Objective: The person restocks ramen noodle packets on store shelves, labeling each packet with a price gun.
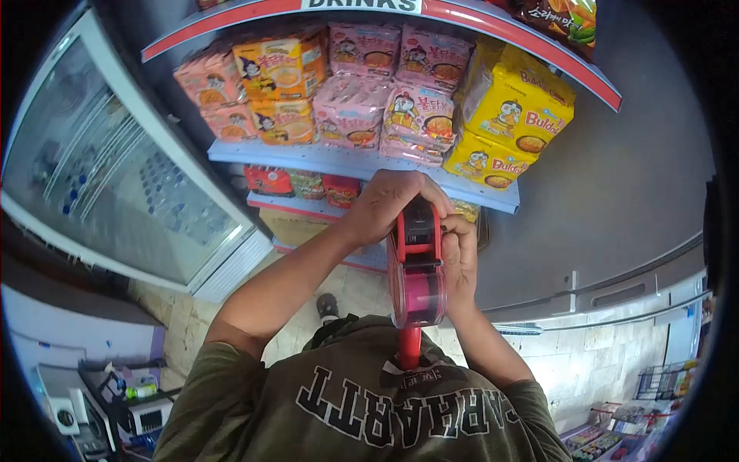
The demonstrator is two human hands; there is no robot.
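Note:
A red and black label gun (418, 266) with a pink roll under its clear cover is held upright before my chest, its red handle pointing down at my shirt. My left hand (391, 202) is closed over the far end of the device from the left side. On the right side, my right hand (460, 254) has its fingers bent against the same end. Just beyond both hands stands a blue shelf (308, 158) of noodle packs: pink packs (350, 112), orange packs (281, 73) and yellow Buldak packs (512, 108).
A glass-door fridge (115, 162) stands to the left. Lower shelves hold red packs (269, 181). A grey surface (608, 185) rises on the right. Small goods sit on a rack (616, 431) at the lower right, and appliances (69, 412) at the lower left.

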